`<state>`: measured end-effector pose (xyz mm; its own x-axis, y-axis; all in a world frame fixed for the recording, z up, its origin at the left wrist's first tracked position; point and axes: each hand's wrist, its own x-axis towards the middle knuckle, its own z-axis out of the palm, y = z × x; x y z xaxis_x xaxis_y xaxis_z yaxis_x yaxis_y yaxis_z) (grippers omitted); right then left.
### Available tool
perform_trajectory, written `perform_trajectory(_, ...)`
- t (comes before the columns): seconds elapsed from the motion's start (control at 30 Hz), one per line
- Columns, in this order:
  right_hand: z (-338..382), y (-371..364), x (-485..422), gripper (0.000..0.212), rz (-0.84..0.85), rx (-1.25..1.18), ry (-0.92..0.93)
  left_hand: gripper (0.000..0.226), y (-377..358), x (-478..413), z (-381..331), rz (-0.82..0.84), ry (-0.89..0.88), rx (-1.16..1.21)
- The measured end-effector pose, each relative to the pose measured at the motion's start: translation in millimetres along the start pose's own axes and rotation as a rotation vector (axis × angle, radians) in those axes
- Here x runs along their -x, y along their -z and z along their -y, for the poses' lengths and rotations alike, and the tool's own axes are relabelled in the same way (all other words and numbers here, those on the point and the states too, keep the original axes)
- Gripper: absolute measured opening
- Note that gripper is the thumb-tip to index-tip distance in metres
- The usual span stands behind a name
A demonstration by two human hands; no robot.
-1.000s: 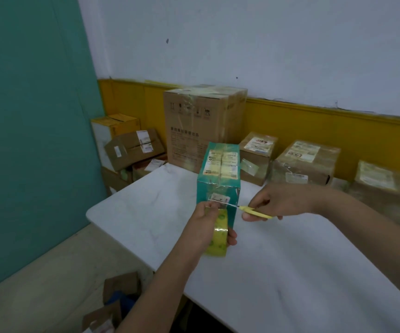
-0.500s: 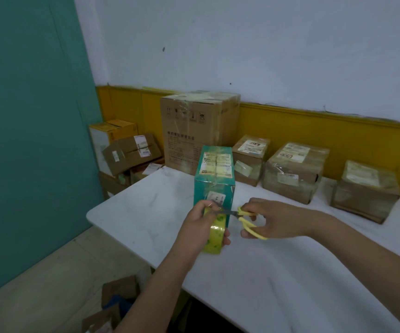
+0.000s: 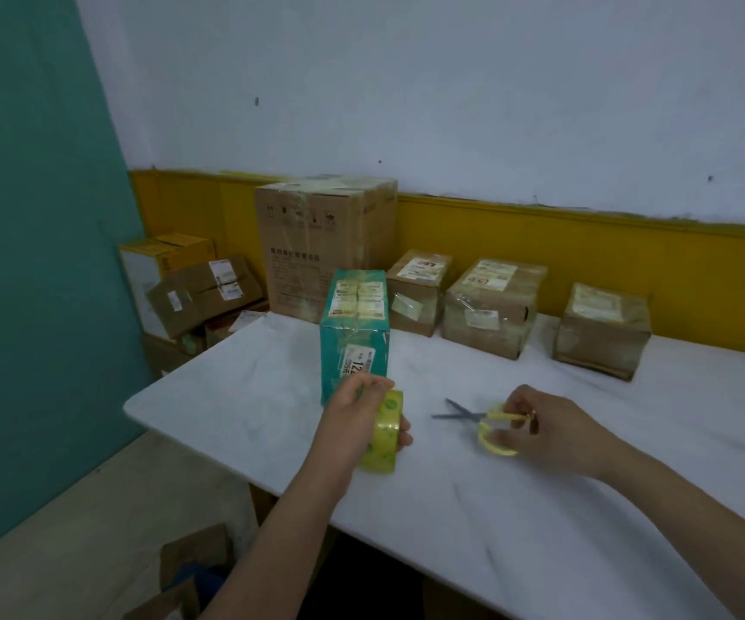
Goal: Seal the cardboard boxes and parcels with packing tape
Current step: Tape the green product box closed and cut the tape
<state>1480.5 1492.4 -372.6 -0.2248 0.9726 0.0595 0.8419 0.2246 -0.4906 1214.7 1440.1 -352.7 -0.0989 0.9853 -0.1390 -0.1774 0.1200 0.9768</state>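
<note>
Since half a second ago the right hand (image 3: 545, 429) has drawn away from the tape to the right and now is low over the table (image 3: 250, 396), well apart from the teal box (image 3: 353, 333). The scissors (image 3: 491, 425) came with it, and their blades stand open. The left hand (image 3: 353, 416) with the tape roll (image 3: 384, 434) has dropped a little and is just in front of the box's near face. I see no strip stretched from roll to box any more, so I judge that the tape was cut and that the wrapping of this box is nearly done. Probably only the loose end must be pressed flat.

Now the count, from big to small. There is one white table. At its far left stands one large carton (image 3: 326, 243), with tape over its top. Along the far side, to the right of it, sit three brown parcels (image 3: 491, 306), all glossy with tape and carrying labels. Left of the table is a pile of boxes (image 3: 200, 293); I count at least four, but the lower ones are partly hidden. One teal box stands upright in the middle of the table. There is one yellowish tape roll and one pair of scissors with yellow handles.

The left fingers are curled round the roll and grasp it. The right fingers hold the scissors at the handle loops.
</note>
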Motion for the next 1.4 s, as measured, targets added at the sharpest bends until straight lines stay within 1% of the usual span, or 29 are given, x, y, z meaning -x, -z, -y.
perform_trajectory(0.1,1,-8,0,0.019,-0.044,0.312,-0.033,0.016,-6,8,0,0.048,0.013,0.032)
perform_trajectory(0.13,6,-8,-1,0.019,-0.05,0.411,-0.032,0.018,-7,9,-1,0.067,0.012,0.029)
perform_trajectory(0.17,13,-7,-2,0.022,-0.073,0.464,-0.034,0.021,-8,11,-1,0.083,0.011,0.023)
perform_trajectory(0.2,24,-5,-1,0.025,-0.116,0.464,-0.032,0.023,-8,12,-2,0.094,0.011,0.015)
perform_trajectory(0.23,35,-2,0,0.028,-0.175,0.406,-0.014,0.025,-8,14,-3,0.104,0.008,0.001)
perform_trajectory(0.3,65,3,4,0.03,-0.256,0.149,0.085,0.026,-9,19,-7,0.13,-0.007,-0.035)
perform_trajectory(0.37,99,2,9,0.031,-0.185,-0.148,0.163,0.024,-9,26,-10,0.156,-0.031,-0.079)
perform_trajectory(0.4,113,-1,11,0.032,-0.143,-0.221,0.18,0.021,-9,30,-12,0.167,-0.047,-0.101)
perform_trajectory(0.43,123,-5,12,0.031,-0.136,-0.241,0.196,0.019,-9,34,-13,0.176,-0.059,-0.121)
perform_trajectory(0.57,142,-23,21,0.014,-0.282,-0.219,0.16,0.023,0,52,-13,0.191,-0.042,-0.159)
perform_trajectory(0.63,146,-33,33,0.011,-0.299,-0.166,0.152,0.025,8,64,-9,0.201,-0.007,-0.19)
perform_trajectory(0.73,153,-46,54,0.01,-0.294,-0.108,0.159,0.032,16,85,-5,0.227,0.046,-0.224)
perform_trajectory(0.8,156,-47,65,0.008,-0.269,-0.101,0.163,0.049,20,98,-5,0.219,0.078,-0.245)
perform_trajectory(0.83,156,-46,69,0.006,-0.246,-0.125,0.155,0.062,23,104,-6,0.212,0.09,-0.267)
perform_trajectory(0.87,156,-45,74,0.003,-0.22,-0.168,0.144,0.068,27,110,-7,0.216,0.091,-0.293)
perform_trajectory(0.93,154,-44,82,0.007,-0.169,-0.257,0.13,0.073,30,123,-9,0.239,0.11,-0.349)
perform_trajectory(1.03,154,-45,91,0.007,-0.128,-0.302,0.131,0.076,32,136,-3,0.267,0.138,-0.399)
perform_trajectory(1.13,146,-52,92,0.004,-0.114,-0.319,0.102,0.069,26,145,10,0.262,0.122,-0.452)
perform_trajectory(1.27,126,-76,85,0.005,-0.105,-0.254,0.062,0.065,20,137,40,0.23,0.11,-0.452)
perform_trajectory(1.4,115,-92,79,0.007,-0.109,-0.116,0.123,0.063,10,121,58,0.151,0.122,-0.455)
